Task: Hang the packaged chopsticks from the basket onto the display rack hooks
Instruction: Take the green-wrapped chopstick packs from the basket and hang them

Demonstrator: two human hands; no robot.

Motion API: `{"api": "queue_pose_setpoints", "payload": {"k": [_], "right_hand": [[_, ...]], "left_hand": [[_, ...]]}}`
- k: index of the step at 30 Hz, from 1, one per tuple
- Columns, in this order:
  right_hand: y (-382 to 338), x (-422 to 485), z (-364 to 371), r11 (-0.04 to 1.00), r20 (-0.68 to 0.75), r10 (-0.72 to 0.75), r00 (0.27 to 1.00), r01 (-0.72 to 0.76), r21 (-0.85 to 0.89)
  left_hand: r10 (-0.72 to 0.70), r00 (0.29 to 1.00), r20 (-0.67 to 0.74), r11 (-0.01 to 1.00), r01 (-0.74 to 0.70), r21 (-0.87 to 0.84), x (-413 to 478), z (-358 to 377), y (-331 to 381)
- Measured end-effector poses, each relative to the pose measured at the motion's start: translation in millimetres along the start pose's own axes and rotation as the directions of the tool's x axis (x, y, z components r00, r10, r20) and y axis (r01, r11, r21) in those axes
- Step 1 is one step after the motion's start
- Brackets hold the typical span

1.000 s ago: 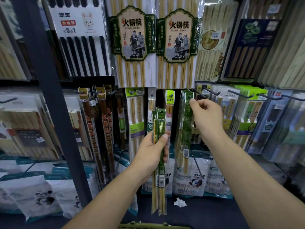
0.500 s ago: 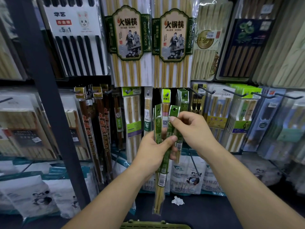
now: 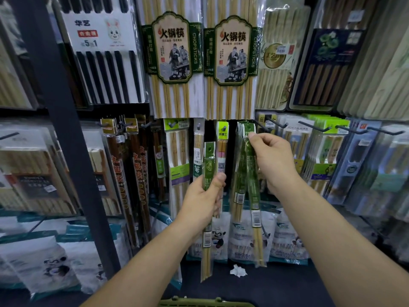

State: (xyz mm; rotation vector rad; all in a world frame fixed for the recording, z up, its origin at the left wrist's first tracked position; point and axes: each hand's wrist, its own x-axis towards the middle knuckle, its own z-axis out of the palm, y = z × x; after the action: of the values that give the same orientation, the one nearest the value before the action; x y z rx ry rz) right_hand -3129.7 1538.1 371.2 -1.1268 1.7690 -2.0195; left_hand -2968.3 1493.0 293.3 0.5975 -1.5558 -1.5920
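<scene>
Basket (image 3: 205, 303) barely in frame (rim only)

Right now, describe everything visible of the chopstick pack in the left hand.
The chopstick pack is a narrow clear sleeve with a green header card, a punched hole at its top, a barcode label lower down and pale wooden-looking sticks inside. It stands nearly upright, on no hook. The left hand grips its middle.

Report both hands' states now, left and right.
Left hand: closed, gripping a green chopstick pack around its middle.
Right hand: closed, pinching the top of a second green pack.
</scene>
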Motion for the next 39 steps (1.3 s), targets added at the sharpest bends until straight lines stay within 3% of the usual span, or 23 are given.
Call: {"api": "queue_pose_setpoints", "payload": {"k": [7,20,27,33,39], "right_hand": [[4.5,6.6,1.0,1.0,-0.027,0.009,1.0,-0.009,-0.016],[7.3,7.7,1.6,0.991,-0.059,-0.012,0.998,0.004,-0.133],[16.0,6.4,-1.0,0.97,-0.085,-0.041,0.996,0.02,-0.241],[17.3,-9.8,-0.5,0.975,-0.142,-0.06,0.988,0.028,-0.219],[10.0,-34.5,9.1,0.993,0.135,-0.101,0.986,0.109,-0.053]], "left_hand": [[-0.086,0.996,0.034,0.979,0.09,-0.183,-2.0,1.2,5.0],[-0.004,0.999,0.032,0.997,0.006,-0.071,-6.4,4.2,13.6],[-0.034,0.999,0.0,0.995,0.034,-0.092,-6.8,2.0,12.8],[-0.037,0.999,-0.002,0.989,0.036,-0.147,-5.2,3.5,11.1],[-0.021,0.997,0.079,0.992,0.03,-0.122,-5.3,9.1,11.5]]}}
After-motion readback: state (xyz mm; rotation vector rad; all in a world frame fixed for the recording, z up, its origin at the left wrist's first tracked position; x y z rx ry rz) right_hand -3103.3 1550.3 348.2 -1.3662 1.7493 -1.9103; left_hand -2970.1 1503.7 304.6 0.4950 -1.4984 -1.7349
